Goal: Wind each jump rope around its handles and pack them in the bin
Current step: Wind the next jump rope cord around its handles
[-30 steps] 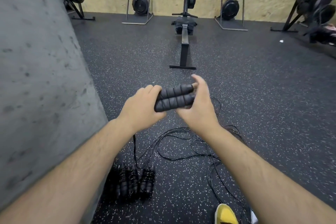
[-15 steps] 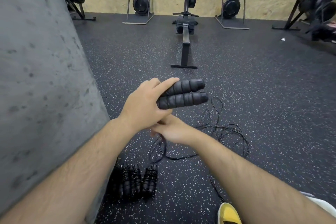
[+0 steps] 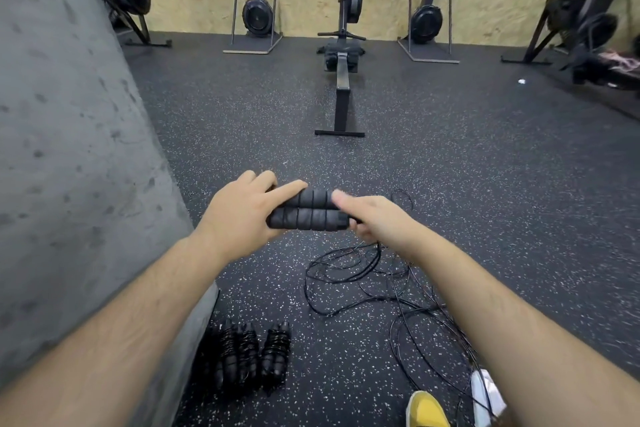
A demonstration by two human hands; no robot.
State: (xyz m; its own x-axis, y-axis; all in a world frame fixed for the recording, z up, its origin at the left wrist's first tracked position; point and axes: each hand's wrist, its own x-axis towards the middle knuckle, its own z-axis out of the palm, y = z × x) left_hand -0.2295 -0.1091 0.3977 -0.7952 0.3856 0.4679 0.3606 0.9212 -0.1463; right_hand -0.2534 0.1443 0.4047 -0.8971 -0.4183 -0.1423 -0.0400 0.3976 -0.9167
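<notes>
Wound rope bundles (image 3: 254, 355) lie on the floor (image 3: 450, 184) nearest, loose cord (image 3: 363, 274) beside them. Above, the left hand (image 3: 242, 210) grips two handles (image 3: 306, 213) side by side; the right hand (image 3: 375, 218) pinches their far end.

We hold two handles (image 3: 308, 215) side by side above the floor (image 3: 485, 184); loose rope (image 3: 363, 274) below, wound ropes (image 3: 252, 357) beside the left wall (image 3: 69, 149), rowing machine (image 3: 341, 80) ahead.

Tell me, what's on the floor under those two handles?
Below the paired handles lies loose black rope tangled on the speckled floor. The right hand and forearm cover part of the tangle.
</notes>
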